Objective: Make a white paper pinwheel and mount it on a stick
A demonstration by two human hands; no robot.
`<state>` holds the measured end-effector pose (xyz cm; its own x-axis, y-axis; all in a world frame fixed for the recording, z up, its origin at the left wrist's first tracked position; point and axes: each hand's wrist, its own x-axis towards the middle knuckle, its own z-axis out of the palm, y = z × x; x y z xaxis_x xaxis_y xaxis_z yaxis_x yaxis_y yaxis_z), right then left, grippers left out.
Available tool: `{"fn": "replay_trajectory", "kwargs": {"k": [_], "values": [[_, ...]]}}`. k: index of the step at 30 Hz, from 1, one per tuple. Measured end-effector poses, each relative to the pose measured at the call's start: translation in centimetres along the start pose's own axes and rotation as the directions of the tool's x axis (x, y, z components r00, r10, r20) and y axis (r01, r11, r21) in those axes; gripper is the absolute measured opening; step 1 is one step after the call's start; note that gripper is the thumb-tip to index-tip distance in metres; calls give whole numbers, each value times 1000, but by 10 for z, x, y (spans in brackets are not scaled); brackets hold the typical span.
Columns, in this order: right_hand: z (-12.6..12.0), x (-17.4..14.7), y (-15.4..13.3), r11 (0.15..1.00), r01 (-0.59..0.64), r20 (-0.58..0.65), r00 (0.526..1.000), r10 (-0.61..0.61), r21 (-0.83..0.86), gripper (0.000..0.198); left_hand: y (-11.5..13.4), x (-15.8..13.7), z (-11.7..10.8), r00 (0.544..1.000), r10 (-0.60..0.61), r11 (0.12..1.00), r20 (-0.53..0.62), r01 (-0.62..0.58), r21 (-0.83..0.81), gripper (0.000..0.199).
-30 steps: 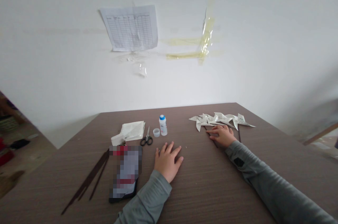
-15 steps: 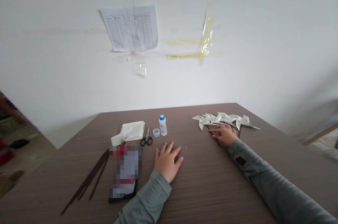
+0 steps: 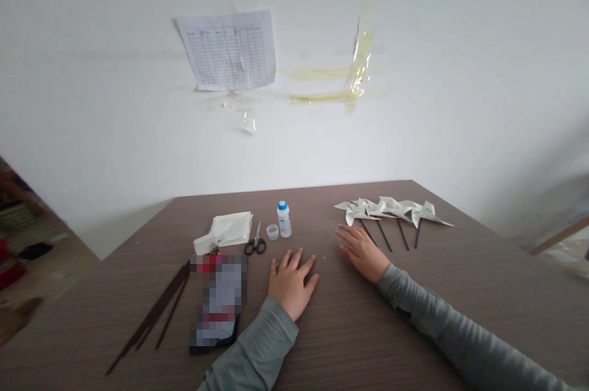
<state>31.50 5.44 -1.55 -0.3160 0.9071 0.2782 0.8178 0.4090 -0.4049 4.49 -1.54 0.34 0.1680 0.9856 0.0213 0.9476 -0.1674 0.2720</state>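
Note:
Several white paper pinwheels [image 3: 396, 210] on thin dark sticks [image 3: 403, 236] lie in a row at the table's back right. My right hand [image 3: 365, 254] is just in front and to the left of them, fingers stretched out and holding nothing. Flat on the table in the middle rests my left hand [image 3: 292, 285], its fingers spread and nothing in it. Beyond the left hand stand a small white bottle with a blue cap [image 3: 284, 220] and a little clear cup [image 3: 272, 232]. Black-handled scissors [image 3: 256, 245] lie beside the cup.
A stack of white paper sheets [image 3: 230, 229] lies left of the scissors. Nearer are a blurred-out phone-like object [image 3: 218, 302] and a bundle of dark sticks [image 3: 154, 314]. Behind the brown table [image 3: 340, 342] rises a white wall with a taped printed sheet [image 3: 230, 50].
My right hand has come off the pinwheels' sticks and moved left and nearer, leaving the sticks in plain view. The left hand has stayed in place.

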Motion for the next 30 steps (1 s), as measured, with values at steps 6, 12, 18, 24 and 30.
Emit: {"fn": "replay_trajectory", "kwargs": {"k": [6, 12, 18, 24, 30], "values": [[20, -11, -32, 999, 30, 171, 985, -24, -31, 61, 0, 0, 2, 1000, 6, 1000, 10, -6, -7, 58], [18, -13, -32, 998, 47, 202, 979, -37, -45, 61, 3, 0, 1, 1000, 1, 1000, 27, -2, 11, 60], [21, -14, -28, 998, 26, 177, 984, -16, -54, 59, -3, 0, -6, 997, 61, 996, -39, -63, -57, 62], [24, -13, -20, 996, 77, 233, 970, -63, -54, 60, -41, -20, -14, 956, 162, 979, -245, -188, -84, 40], [30, -11, -12, 996, 90, 213, 974, -82, -29, 59, -138, -53, -9, 846, 130, 986, -517, -164, -21, 38]]}}
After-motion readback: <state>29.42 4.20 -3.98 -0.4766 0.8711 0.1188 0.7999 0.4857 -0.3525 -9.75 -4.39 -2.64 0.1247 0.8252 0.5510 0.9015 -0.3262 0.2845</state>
